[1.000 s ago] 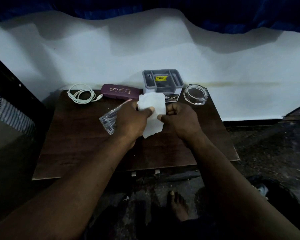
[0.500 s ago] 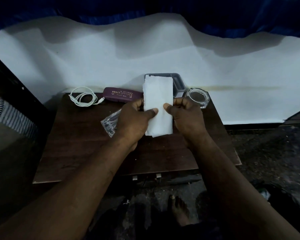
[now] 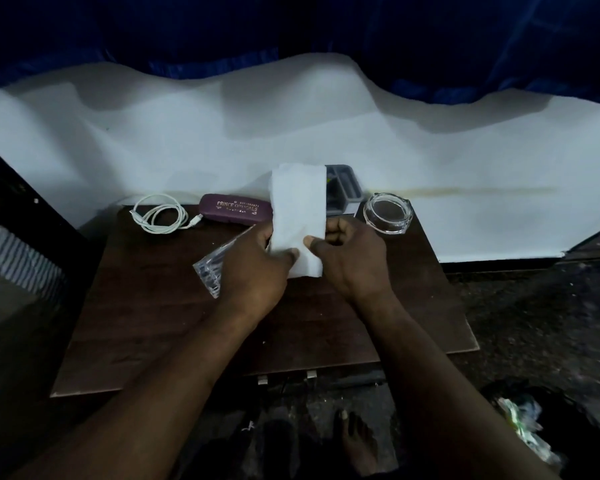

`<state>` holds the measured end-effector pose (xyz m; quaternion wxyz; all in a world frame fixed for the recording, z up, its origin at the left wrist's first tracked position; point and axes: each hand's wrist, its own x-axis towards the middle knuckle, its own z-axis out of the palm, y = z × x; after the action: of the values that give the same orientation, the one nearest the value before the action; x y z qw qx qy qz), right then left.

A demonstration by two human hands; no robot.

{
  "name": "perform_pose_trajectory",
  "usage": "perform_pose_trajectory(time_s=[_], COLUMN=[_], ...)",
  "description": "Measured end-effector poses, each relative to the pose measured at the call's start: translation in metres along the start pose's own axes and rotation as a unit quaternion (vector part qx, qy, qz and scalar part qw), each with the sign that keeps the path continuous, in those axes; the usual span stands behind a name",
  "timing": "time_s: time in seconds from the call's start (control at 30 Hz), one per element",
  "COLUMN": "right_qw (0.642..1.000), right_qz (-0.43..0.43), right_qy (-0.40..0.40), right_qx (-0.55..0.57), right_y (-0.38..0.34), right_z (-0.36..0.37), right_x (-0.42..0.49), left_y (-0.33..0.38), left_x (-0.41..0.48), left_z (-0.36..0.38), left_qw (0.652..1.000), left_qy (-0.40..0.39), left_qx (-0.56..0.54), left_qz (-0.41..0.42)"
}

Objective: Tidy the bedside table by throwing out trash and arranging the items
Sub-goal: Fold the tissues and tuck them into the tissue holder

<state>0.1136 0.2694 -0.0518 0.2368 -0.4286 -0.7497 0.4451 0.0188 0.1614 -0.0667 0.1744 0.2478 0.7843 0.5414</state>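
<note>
– So, what is gripped at the centre of the frame?
– A white paper tissue (image 3: 298,209) is pinched upright between both hands: its left edge is held by the thumb and fingers of the left hand (image 3: 257,268), its right edge by the curled fingers and thumb of the right hand (image 3: 350,258). It is raised above the dark wooden table (image 3: 146,323), and its top edge is seen in front of a grey organiser box (image 3: 345,188).
– Is anything else held?
– A clear plastic wrapper (image 3: 210,271) is seen jutting out to the lower left from beneath the left hand; whether it is grasped or merely lying on the table cannot be told.
– And what is laid out around the hands?
– Along the far edge of the table, from left to right, a coiled white cable (image 3: 160,214), a maroon spectacle case (image 3: 236,213) lettered in gold, the grey box, partly hidden by the tissue, and a clear glass ashtray (image 3: 388,213) are lined up. At the lower right of the frame a dark bag (image 3: 568,424) of crumpled litter is made out on the floor.
</note>
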Motion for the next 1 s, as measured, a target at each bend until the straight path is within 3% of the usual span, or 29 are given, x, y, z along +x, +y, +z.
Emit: perform_pose_trajectory(time_s=[0.23,0.4,0.53,0.67,1.0], right_qw=[0.994,0.984,0.975,0.975,0.974], right_qz=[-0.057,-0.103,-0.129,-0.144,-0.155], right_qy=[0.083,0.131,0.163,0.158,0.150], right_qx=[-0.046,-0.064,-0.077,-0.063,-0.065], right_y=[-0.003,-0.011,-0.012,-0.011,0.000], right_z=[0.007,0.003,0.002,0.004,0.003], right_x=[0.013,0.053,0.093,0.124,0.169], left_y=[0.015,0.031,0.039,0.039,0.029], left_x=[0.018,0.059,0.100,0.137,0.179], left_z=[-0.002,0.016,0.030,0.042,0.054], left_qw=[0.998,0.997,0.989,0.976,0.950], left_qy=[0.045,0.016,0.027,0.040,0.064], left_qx=[0.037,0.040,0.106,0.171,0.219], left_qz=[0.037,0.066,0.104,0.132,0.214])
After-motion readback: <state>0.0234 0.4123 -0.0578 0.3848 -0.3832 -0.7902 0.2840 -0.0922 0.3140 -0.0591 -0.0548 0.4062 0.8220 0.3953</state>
